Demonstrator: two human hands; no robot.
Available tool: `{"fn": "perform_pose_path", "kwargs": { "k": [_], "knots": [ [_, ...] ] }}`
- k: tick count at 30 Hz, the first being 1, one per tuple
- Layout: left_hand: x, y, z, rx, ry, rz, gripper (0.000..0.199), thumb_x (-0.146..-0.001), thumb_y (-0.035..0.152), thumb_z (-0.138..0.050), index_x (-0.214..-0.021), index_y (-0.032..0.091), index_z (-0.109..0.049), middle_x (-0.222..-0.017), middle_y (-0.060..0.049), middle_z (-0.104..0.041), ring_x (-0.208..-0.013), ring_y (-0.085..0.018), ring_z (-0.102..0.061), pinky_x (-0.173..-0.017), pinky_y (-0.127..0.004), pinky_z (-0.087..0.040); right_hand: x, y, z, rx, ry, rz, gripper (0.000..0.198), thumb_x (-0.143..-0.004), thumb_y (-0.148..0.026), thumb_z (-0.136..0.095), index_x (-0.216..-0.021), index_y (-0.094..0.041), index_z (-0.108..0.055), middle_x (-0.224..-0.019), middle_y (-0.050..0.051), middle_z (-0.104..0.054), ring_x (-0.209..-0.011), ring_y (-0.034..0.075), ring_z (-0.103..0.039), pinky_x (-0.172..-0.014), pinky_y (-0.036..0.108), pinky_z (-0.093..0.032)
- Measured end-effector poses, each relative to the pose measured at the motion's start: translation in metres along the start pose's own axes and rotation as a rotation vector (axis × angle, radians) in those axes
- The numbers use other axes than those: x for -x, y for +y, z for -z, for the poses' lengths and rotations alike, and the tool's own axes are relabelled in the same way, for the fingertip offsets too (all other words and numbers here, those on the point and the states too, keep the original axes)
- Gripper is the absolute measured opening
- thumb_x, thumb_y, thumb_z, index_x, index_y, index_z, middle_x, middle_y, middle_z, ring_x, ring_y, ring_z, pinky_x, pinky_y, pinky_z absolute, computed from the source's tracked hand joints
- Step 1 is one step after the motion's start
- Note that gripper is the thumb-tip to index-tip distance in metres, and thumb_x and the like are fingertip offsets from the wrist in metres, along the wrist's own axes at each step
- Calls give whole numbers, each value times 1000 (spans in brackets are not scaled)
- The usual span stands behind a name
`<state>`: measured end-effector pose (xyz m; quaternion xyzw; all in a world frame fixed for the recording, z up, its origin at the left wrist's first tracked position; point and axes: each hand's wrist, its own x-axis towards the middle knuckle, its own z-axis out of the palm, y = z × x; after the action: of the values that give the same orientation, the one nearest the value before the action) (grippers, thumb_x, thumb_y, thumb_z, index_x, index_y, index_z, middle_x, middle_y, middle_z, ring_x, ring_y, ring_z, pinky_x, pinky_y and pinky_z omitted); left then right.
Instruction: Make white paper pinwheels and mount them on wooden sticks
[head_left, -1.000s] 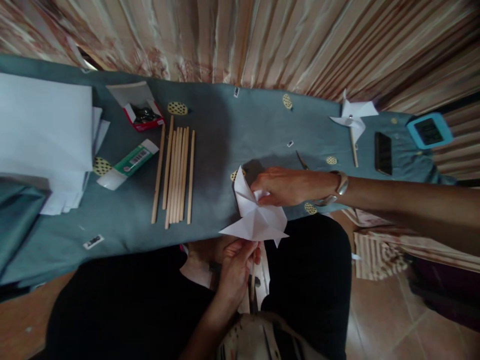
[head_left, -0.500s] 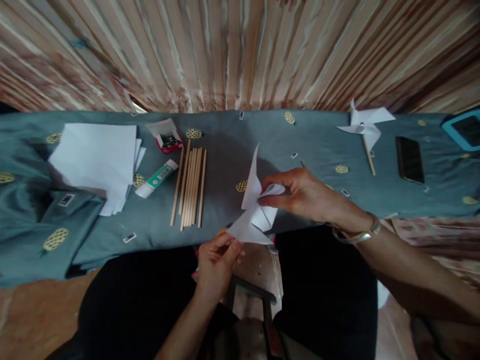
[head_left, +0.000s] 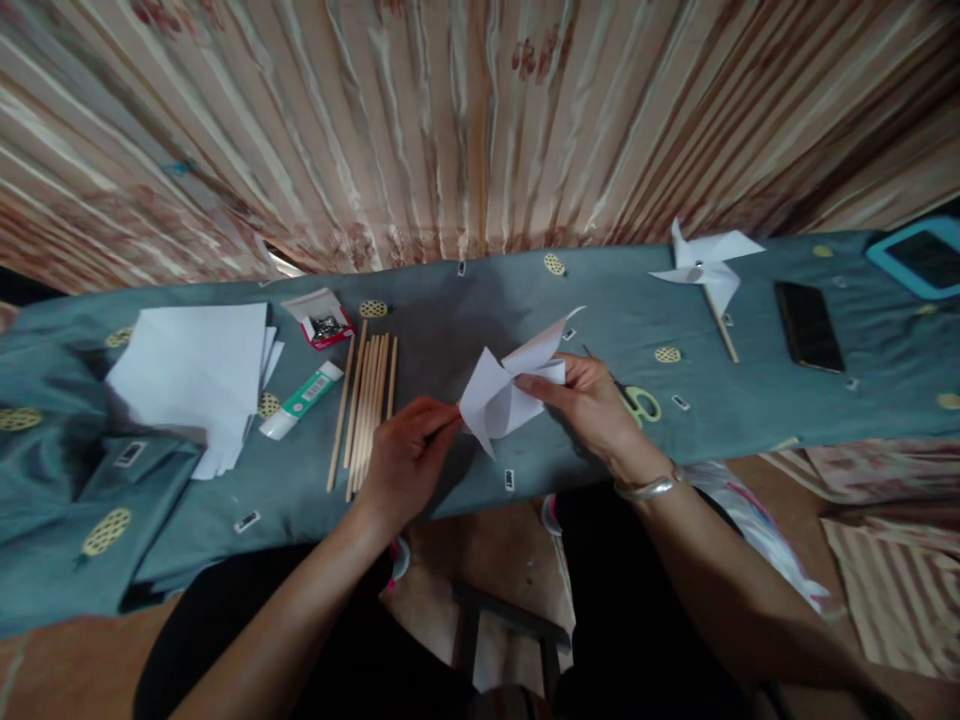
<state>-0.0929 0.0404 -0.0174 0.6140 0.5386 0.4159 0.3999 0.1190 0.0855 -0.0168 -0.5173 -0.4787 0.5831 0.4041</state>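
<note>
A folded white paper pinwheel (head_left: 507,400) is held up between my two hands above the table's front half. My left hand (head_left: 409,455) is closed, its thumb and fingertips pinched at the pinwheel's left edge; exactly what lies between the tips is hard to see. From the other side, my right hand (head_left: 589,400) grips the folded paper, thumb on the near face and fingers behind it. Beside the right hand lie scissors with green handles (head_left: 641,404), partly hidden by it. A row of wooden sticks (head_left: 369,400) lies just left of the pinwheel.
Left of the sticks are a glue tube (head_left: 301,400), a small red-and-white box (head_left: 324,322) of metallic bits and a stack of white paper (head_left: 191,365). To the right lie another pinwheel (head_left: 705,265) on a stick, a phone (head_left: 808,325) and a blue-framed device (head_left: 919,258).
The pinwheel has turned in my hands and its blades point differently. My left hand has risen from below it to its left side. The scissors handles have come into sight.
</note>
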Motion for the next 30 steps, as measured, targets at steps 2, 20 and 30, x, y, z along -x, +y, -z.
{"fn": "perform_pose_path", "kwargs": {
  "k": [2, 20, 30],
  "knots": [
    [-5, -5, -3, -36, -12, -28, 20, -83, 21, -59, -78, 20, -79, -73, -5, -68, -65, -17, -60, -64, -26, -45, -3, 3, 1, 15, 22, 7, 30, -67, -46, -82, -83, -20, -74, -78, 2, -76, -66, 15, -66, -65, 30, -53],
    [-19, -27, 6, -415, -21, -262, 26, -91, 15, -46, -75, 18, -67, -82, -7, -65, -72, -17, -63, -66, -26, -49, -11, 15, -23, 39, 147, 94, 28, -66, -45, -79, -71, -20, -68, -65, -2, -67, -57, 12, -54, -55, 25, -43],
    [-24, -40, 18, -418, -40, -157, 29, -94, 29, -49, -98, 19, -76, -97, -7, -72, -86, -21, -69, -80, -32, -56, -5, 11, 1, -97, -70, -23, 26, -66, -40, -87, -71, -21, -70, -73, -1, -71, -63, 11, -60, -64, 27, -49]
  ]
}}
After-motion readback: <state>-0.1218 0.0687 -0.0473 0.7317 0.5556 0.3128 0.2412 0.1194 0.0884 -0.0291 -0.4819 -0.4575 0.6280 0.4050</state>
